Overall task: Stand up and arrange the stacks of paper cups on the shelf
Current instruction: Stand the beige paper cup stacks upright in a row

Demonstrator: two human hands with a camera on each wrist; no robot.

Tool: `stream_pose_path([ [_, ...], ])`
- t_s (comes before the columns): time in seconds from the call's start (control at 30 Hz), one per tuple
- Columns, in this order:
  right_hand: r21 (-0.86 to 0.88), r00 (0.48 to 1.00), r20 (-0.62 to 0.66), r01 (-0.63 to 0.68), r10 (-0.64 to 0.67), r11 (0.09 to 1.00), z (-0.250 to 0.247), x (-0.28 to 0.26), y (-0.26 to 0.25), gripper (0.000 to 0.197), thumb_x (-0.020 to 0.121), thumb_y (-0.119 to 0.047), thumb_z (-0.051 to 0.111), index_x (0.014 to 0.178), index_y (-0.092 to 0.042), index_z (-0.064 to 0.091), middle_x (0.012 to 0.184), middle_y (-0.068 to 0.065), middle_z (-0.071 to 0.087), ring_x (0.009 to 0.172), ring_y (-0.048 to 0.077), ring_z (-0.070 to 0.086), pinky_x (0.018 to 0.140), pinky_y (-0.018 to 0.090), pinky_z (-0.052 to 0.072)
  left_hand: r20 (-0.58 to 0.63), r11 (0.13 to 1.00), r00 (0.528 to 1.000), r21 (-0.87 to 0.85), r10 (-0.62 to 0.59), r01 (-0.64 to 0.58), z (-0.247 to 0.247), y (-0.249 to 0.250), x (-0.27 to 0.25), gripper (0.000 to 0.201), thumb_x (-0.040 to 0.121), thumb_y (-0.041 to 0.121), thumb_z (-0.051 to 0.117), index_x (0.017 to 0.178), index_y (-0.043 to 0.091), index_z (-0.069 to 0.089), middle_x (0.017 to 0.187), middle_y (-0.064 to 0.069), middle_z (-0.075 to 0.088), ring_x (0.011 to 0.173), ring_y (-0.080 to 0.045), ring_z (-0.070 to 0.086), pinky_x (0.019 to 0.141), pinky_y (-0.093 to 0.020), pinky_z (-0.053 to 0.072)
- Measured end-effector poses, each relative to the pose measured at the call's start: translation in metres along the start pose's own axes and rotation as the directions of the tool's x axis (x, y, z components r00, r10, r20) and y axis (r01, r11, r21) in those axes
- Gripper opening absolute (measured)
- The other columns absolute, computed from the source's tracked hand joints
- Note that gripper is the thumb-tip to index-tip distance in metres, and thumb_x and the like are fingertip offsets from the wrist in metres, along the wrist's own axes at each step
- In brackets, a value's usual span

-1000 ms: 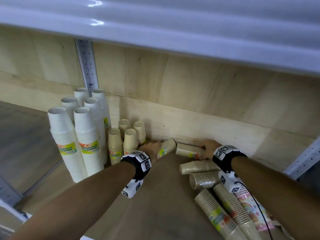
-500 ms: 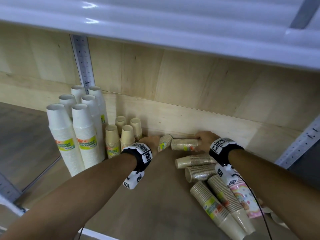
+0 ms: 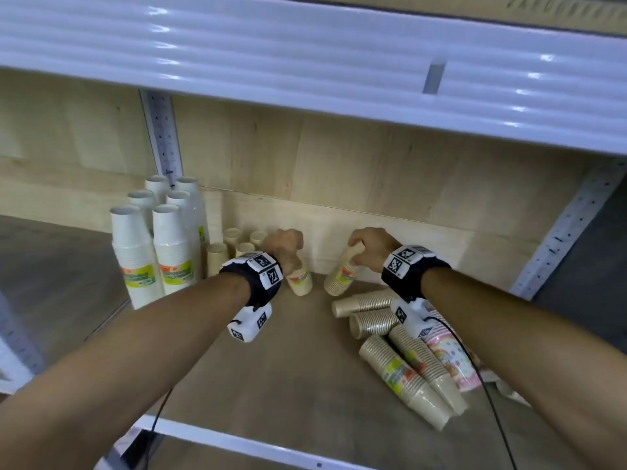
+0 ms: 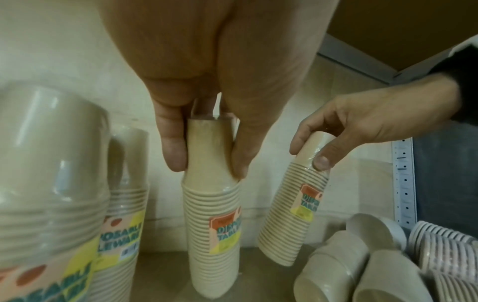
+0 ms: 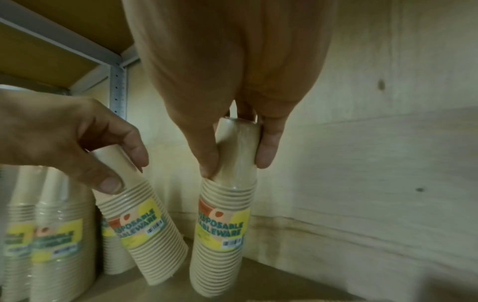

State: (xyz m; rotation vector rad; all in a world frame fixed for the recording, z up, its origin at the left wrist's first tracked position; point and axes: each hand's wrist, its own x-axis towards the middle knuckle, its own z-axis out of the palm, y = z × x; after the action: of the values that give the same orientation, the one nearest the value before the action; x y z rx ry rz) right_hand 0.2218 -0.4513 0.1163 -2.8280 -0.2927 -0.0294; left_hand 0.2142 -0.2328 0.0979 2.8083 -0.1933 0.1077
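Head cam looks down onto a wood-look shelf board (image 3: 271, 368) with a pale plywood back panel (image 3: 339, 157), white perforated uprights at the sides and a white ribbed shelf edge (image 3: 305, 62) overhead.

Left hand (image 3: 283, 244) has thumb and fingers (image 4: 172, 147) curled round the narrow top of a kraft cup stack (image 4: 212, 224), which is upright on the board with its label facing out. Right hand (image 3: 369, 245) pinches the top of a second kraft stack (image 5: 222, 235) the same way, thumb one side, fingers the other; that one leans a bit, and I can't tell if its base is fully down.

Left of the left fingers, just beside them, are more small kraft stacks (image 3: 234, 247) already standing, and beyond those a cluster of tall white cup stacks (image 3: 163, 245). Below and to the right of the right-hand fingers, several kraft stacks (image 3: 403, 361) lie on their sides, with a pink patterned pack (image 3: 451, 361) touching them.
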Motion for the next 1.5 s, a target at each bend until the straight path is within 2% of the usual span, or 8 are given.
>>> stream_pose_path([
  [0.13, -0.017, 0.998, 0.021, 0.054, -0.054, 0.998, -0.004, -0.010, -0.026, 0.040, 0.082, -0.019, 0.071, 0.121, -0.019, 0.060, 0.121, 0.003, 0.053, 0.104, 0.020, 0.054, 0.078, 0.024, 0.038, 0.022, 0.999, 1.000, -0.049, 0.012, -0.011, -0.017, 0.001, -0.014, 0.039, 0.078, 0.009, 0.070, 0.114, 0.018, 0.058, 0.114, -0.007, 0.059, 0.100, -0.026, 0.060, 0.077, -0.031, 0.051],
  [0.37, -0.047, 0.989, 0.115, 0.095, -0.089, 0.994, 0.003, -0.025, -0.060, 0.045, 0.078, -0.015, 0.071, 0.122, -0.018, 0.061, 0.113, 0.002, 0.053, 0.093, 0.016, 0.052, 0.074, 0.025, 0.041, 0.135, 0.996, 0.987, 0.004, 0.085, -0.087, -0.027, 0.008, -0.036, 0.033, 0.076, 0.010, 0.072, 0.105, 0.022, 0.061, 0.109, -0.004, 0.059, 0.094, -0.022, 0.059, 0.071, -0.027, 0.047],
  [0.63, -0.080, 0.980, 0.181, 0.094, -0.079, 0.992, 0.023, -0.038, -0.072, 0.049, 0.075, -0.019, 0.076, 0.122, -0.014, 0.062, 0.105, 0.001, 0.059, 0.088, 0.017, 0.056, 0.069, 0.025, 0.043, 0.244, 0.986, 0.957, 0.006, 0.158, -0.164, -0.016, 0.009, -0.050, 0.038, 0.079, 0.009, 0.075, 0.114, 0.018, 0.062, 0.118, -0.006, 0.055, 0.110, -0.025, 0.057, 0.090, -0.035, 0.052],
  [0.77, -0.067, 0.980, 0.181, 0.091, -0.078, 0.994, 0.025, -0.041, -0.071, 0.053, 0.077, -0.021, 0.075, 0.127, -0.012, 0.060, 0.106, 0.002, 0.060, 0.093, 0.019, 0.057, 0.073, 0.027, 0.044, 0.216, 0.988, 0.964, -0.052, 0.153, -0.146, -0.011, 0.006, -0.055, 0.045, 0.079, 0.013, 0.076, 0.119, 0.021, 0.058, 0.124, -0.005, 0.056, 0.114, -0.024, 0.057, 0.093, -0.036, 0.051],
  [0.87, -0.047, 0.982, 0.176, 0.076, -0.067, 0.996, 0.022, -0.043, -0.071, 0.054, 0.080, -0.021, 0.074, 0.130, -0.013, 0.056, 0.117, 0.004, 0.062, 0.105, 0.022, 0.060, 0.077, 0.028, 0.046, 0.182, 0.980, 0.972, -0.165, 0.145, -0.115, -0.014, 0.009, -0.058, 0.044, 0.081, 0.017, 0.074, 0.121, 0.018, 0.055, 0.123, -0.008, 0.058, 0.112, -0.025, 0.059, 0.094, -0.039, 0.051],
  [1.0, -0.049, 0.987, 0.146, 0.079, -0.071, 0.996, 0.016, -0.041, -0.073, 0.050, 0.080, -0.025, 0.071, 0.128, -0.017, 0.058, 0.121, 0.006, 0.062, 0.106, 0.023, 0.060, 0.085, 0.032, 0.050, 0.058, 0.989, 0.991, -0.082, 0.124, -0.120, -0.020, 0.015, -0.060, 0.033, 0.086, 0.024, 0.068, 0.118, 0.013, 0.063, 0.118, -0.005, 0.059, 0.109, -0.023, 0.056, 0.080, -0.025, 0.041],
  [1.07, -0.054, 0.986, 0.148, 0.087, -0.078, 0.995, 0.015, -0.039, -0.073, 0.048, 0.081, -0.024, 0.071, 0.128, -0.017, 0.059, 0.121, 0.006, 0.063, 0.107, 0.023, 0.060, 0.085, 0.031, 0.049, 0.036, 0.988, 0.990, -0.072, 0.139, -0.137, -0.021, 0.016, -0.061, 0.031, 0.088, 0.022, 0.067, 0.118, 0.012, 0.065, 0.121, -0.005, 0.060, 0.111, -0.022, 0.056, 0.080, -0.023, 0.040],
  [1.5, -0.046, 0.987, 0.149, 0.059, -0.052, 0.997, 0.018, -0.034, -0.074, 0.047, 0.080, -0.028, 0.074, 0.123, -0.014, 0.062, 0.116, 0.009, 0.063, 0.101, 0.024, 0.061, 0.076, 0.029, 0.045, 0.097, 0.988, 0.985, -0.083, 0.140, -0.132, -0.026, 0.017, -0.058, 0.030, 0.086, 0.012, 0.070, 0.116, 0.010, 0.069, 0.120, -0.005, 0.065, 0.109, -0.022, 0.061, 0.081, -0.022, 0.044],
])
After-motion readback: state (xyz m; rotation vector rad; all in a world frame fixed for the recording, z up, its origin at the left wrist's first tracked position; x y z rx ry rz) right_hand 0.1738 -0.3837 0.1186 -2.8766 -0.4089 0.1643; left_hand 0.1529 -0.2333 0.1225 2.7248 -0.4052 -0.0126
